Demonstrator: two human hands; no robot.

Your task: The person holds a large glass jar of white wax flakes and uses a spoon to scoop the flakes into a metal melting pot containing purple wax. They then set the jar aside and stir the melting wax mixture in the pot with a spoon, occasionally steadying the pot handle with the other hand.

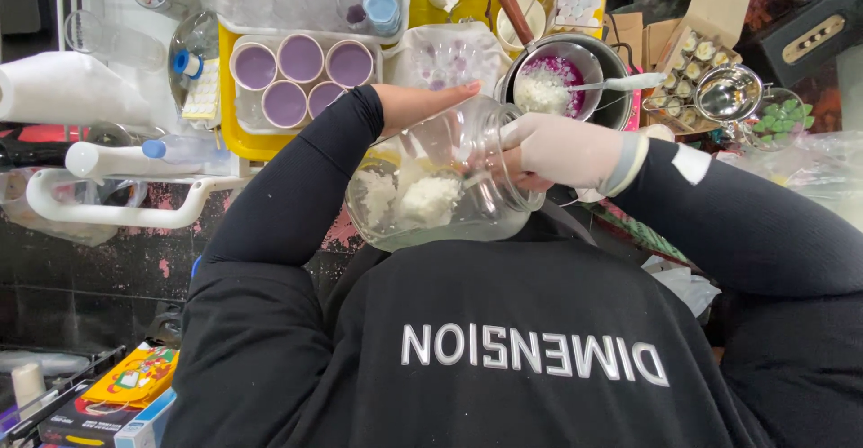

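Observation:
A big clear glass jar (431, 201) lies tilted on its side in front of my chest, with clumps of white flakes inside. My bare left hand (422, 102) presses flat against its base, fingers stretched out. My right hand (562, 151), in a white glove, grips the jar at its mouth. Just beyond the mouth stands a metal pot (604, 62) holding white and pink flakes, with a white spoon (620, 81) resting in it.
A yellow tray (235, 138) carries several cups of purple wax (300, 57). A paper roll (63, 88) and plastic bottles lie at the left. A cardboard box of small white pieces (697, 53), a metal strainer (728, 93) and green moulds (780, 117) sit at the right.

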